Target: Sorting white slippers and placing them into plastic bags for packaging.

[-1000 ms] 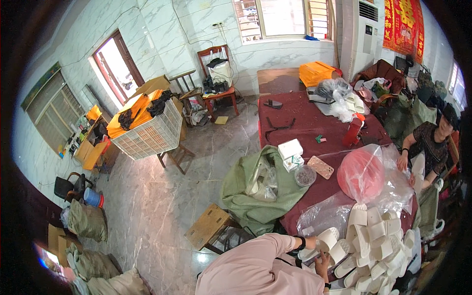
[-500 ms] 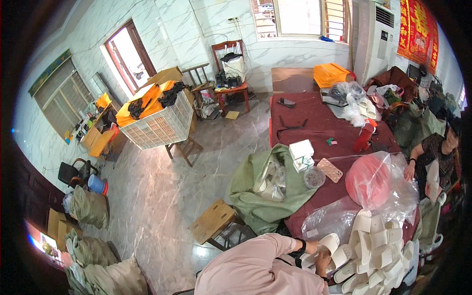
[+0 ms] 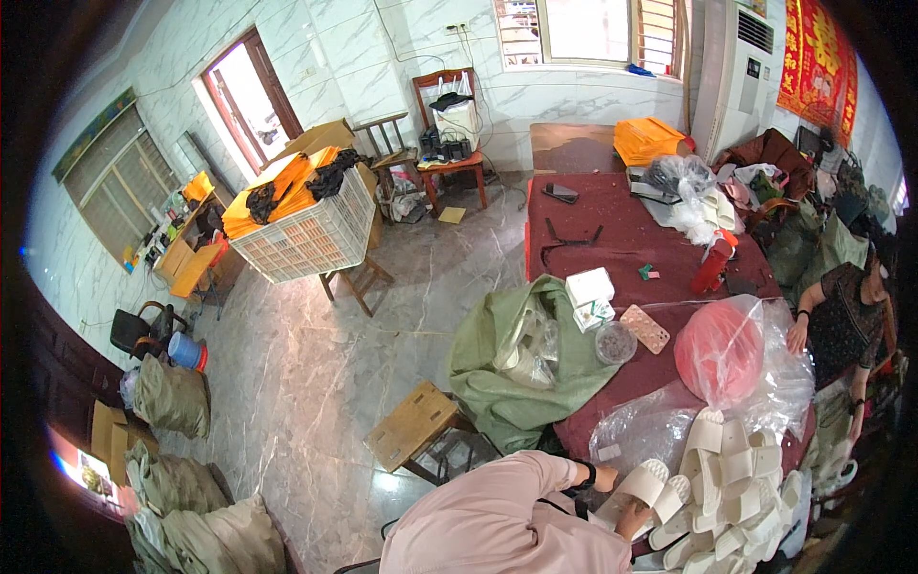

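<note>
My left hand [image 3: 606, 477], with a black band at the wrist, is closed by the upper left edge of a cream slipper [image 3: 643, 481]; what its fingers grip is hidden. My right hand [image 3: 632, 520] is closed on this slipper and a second slipper [image 3: 672, 498], which lie side by side at a slant. To their right, a heap of cream slippers [image 3: 734, 497] covers the table's near corner. Clear plastic sheeting [image 3: 643, 426] lies just beyond my hands. Pink sleeves cover my arms.
A co-worker's hand [image 3: 797, 335] rests by a plastic-wrapped pink bundle [image 3: 719, 352] on the dark red table [image 3: 612, 251]. An open green sack [image 3: 488, 402] slumps at the table's left edge, beside a wooden stool [image 3: 413, 424]. A white crate [image 3: 311, 239] of orange packets stands farther off.
The two slippers at my hands now lie side by side, toes turned up and away. My right hand has moved slightly lower. The co-worker's raised arm has dropped.
</note>
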Demonstrator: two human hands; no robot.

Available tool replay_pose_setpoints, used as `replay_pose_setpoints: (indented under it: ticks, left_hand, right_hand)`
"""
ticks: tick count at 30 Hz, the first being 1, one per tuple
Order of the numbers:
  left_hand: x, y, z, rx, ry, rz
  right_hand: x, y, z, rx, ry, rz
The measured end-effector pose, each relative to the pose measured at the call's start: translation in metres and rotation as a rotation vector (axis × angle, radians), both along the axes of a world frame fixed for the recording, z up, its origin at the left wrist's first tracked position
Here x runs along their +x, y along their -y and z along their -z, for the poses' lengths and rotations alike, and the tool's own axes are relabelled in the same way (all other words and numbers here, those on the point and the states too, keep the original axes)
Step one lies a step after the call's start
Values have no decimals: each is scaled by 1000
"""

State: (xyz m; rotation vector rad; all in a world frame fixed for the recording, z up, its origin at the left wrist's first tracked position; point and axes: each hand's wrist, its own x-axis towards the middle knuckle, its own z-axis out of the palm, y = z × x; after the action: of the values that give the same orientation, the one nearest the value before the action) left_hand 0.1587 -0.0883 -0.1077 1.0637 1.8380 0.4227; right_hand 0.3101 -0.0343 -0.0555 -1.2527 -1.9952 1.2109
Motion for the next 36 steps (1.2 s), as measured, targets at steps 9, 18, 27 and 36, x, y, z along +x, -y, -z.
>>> replay_pose_setpoints:
  ticks: [9,18,27,36]
  left_hand:
    - [-3,1,0,68,127,-98]
    - [3,1,-47,176,-192,160]
    - [-31,-1,-30,379,-562,578]
    - [-57,-22,-30,180,-533,1056]
  right_hand:
    - [19,-21,23,-96,-52,4]
    - [43,-13,21,-137,-206,69]
    - [34,10,7,294,331,-68]
    - [35,38,-11,216,495,69]
